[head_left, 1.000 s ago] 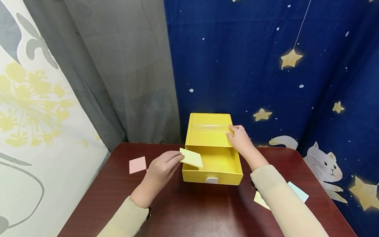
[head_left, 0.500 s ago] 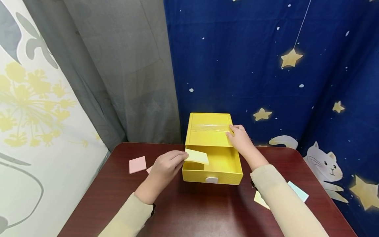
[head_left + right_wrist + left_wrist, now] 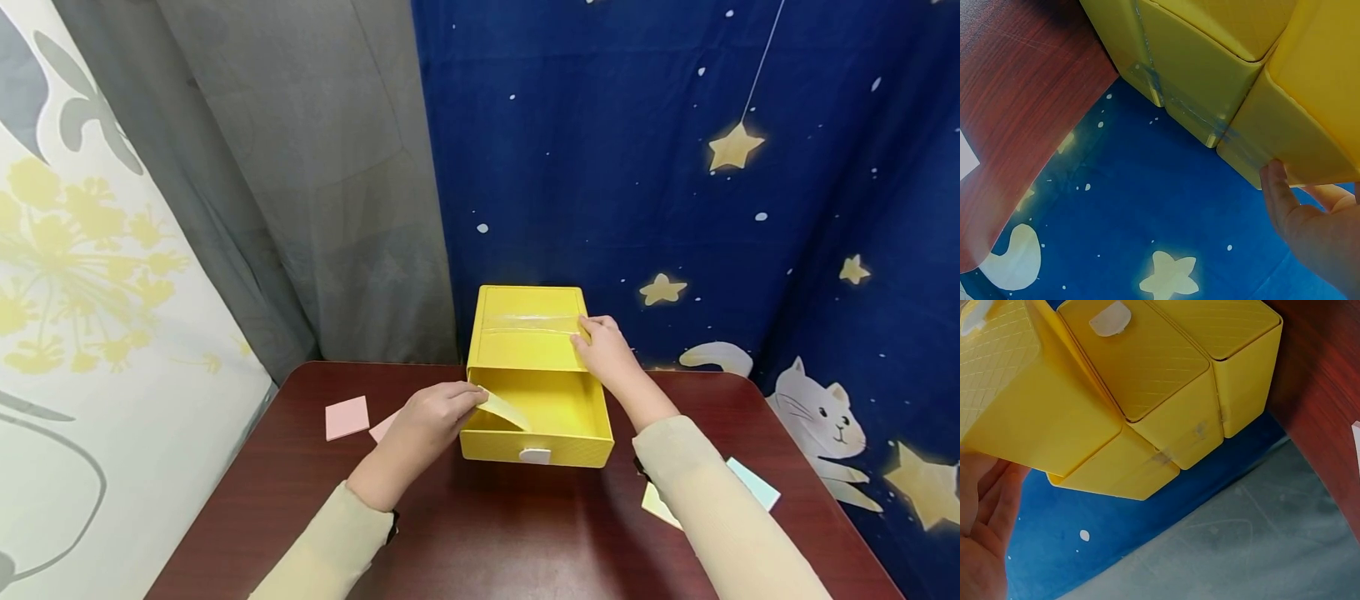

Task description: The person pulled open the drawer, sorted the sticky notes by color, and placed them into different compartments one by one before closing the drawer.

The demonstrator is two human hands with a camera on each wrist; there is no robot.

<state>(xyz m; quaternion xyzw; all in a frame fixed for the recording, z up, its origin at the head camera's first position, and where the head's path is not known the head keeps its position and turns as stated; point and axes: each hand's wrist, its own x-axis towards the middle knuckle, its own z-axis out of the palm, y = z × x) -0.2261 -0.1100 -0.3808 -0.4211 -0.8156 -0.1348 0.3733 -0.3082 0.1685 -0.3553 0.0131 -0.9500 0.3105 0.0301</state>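
Note:
A yellow drawer cabinet (image 3: 528,346) stands at the table's back, its top drawer (image 3: 570,452) pulled out toward me. My left hand (image 3: 442,412) pinches a pale yellow square note pad (image 3: 508,410) by one edge; the pad slants down into that drawer. In the left wrist view my left hand (image 3: 985,531) is beside the drawer's side wall, and the pad is hidden. My right hand (image 3: 606,348) grips the cabinet's upper right edge. From the right wrist, the right hand's fingers (image 3: 1277,181) show against the cabinet's side.
Two pink square pads, one flat (image 3: 347,417) and one partly behind my left hand (image 3: 381,427), lie left on the dark red table (image 3: 510,542). By my right sleeve lie a pale yellow pad (image 3: 658,505) and a light blue pad (image 3: 753,483). Curtains hang behind.
My left hand has moved right and carried the pale yellow pad over the drawer's side wall, tipping its far end down inside. My right hand stays on the cabinet.

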